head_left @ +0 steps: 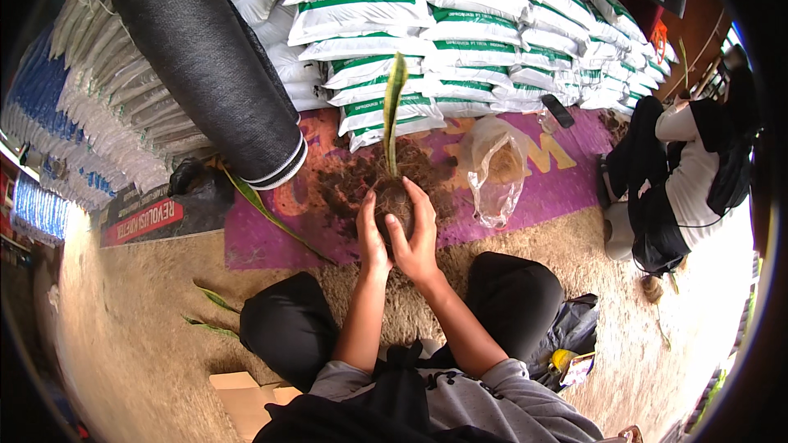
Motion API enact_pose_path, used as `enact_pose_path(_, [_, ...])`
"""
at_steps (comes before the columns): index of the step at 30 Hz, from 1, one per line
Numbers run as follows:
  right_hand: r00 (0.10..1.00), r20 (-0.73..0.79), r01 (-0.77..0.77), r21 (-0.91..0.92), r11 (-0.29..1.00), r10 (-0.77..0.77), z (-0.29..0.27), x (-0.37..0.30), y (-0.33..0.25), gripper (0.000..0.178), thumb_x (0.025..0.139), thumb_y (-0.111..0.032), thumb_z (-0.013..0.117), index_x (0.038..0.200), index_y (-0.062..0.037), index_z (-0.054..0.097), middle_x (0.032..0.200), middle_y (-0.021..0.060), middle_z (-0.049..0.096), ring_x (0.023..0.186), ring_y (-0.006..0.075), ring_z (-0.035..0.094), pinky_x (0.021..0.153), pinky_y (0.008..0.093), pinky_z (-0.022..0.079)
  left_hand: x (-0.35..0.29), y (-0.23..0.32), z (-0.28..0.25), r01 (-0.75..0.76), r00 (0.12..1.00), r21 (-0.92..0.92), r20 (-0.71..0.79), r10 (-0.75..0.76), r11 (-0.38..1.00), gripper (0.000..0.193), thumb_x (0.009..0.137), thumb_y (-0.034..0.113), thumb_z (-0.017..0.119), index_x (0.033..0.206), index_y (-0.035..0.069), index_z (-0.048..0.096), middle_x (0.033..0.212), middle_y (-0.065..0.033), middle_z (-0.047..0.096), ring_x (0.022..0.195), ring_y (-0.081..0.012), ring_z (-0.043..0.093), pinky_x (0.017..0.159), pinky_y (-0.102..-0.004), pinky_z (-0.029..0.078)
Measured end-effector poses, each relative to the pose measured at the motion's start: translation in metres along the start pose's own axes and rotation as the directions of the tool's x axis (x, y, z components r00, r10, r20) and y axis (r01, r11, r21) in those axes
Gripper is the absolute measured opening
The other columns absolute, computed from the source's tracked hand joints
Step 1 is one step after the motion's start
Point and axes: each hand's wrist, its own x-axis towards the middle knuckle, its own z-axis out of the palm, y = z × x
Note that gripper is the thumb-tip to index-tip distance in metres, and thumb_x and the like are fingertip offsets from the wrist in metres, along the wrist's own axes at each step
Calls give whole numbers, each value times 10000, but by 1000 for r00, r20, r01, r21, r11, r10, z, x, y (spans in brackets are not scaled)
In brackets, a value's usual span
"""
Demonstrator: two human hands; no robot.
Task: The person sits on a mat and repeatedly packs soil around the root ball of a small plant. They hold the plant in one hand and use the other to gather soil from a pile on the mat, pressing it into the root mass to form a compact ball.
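Note:
Both my hands cup a round, dark root ball (392,207) of soil and fibres from its two sides. A single upright snake plant leaf (394,111), green with yellow edges, rises out of its top. My left hand (372,236) presses on the left side, and my right hand (417,234) curves around the right with its thumb across the near face. The ball is over loose dark soil (341,184) spread on a purple printed sheet (263,234); its underside is hidden by my hands. Another long snake plant leaf (267,207) lies to the left.
A clear plastic bag (501,168) with brown material stands to the right, a black phone (558,111) beyond. White-and-green sacks (476,29) are stacked behind; a big black roll (205,57) slants in at upper left. Another person (689,164) sits at right. Cardboard (238,402) lies near my left knee.

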Motion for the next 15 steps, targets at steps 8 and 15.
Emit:
enact_pose_path(8, [975,216,-67,76,995,50,30,-4,21,563,876,-287,517,1339,-11,354,1333,205,390,1247,354,353,1041,423,244,22,5,-30,151,984,-182,-62,-165,972,495,855,498,503,1075,57,560,1000,-71,595,907,-197,582,799,-329,471])
enact_pose_path(15, [850,62,-512,333,792,523,85,-9,109,404,932,-299,483,1200,3,504,1106,125,570,1043,175,513,908,292,381,58,6,-97,79,945,-71,-312,-97,994,496,810,492,568,1078,75,565,1002,-74,608,911,-215,604,769,-392,504])
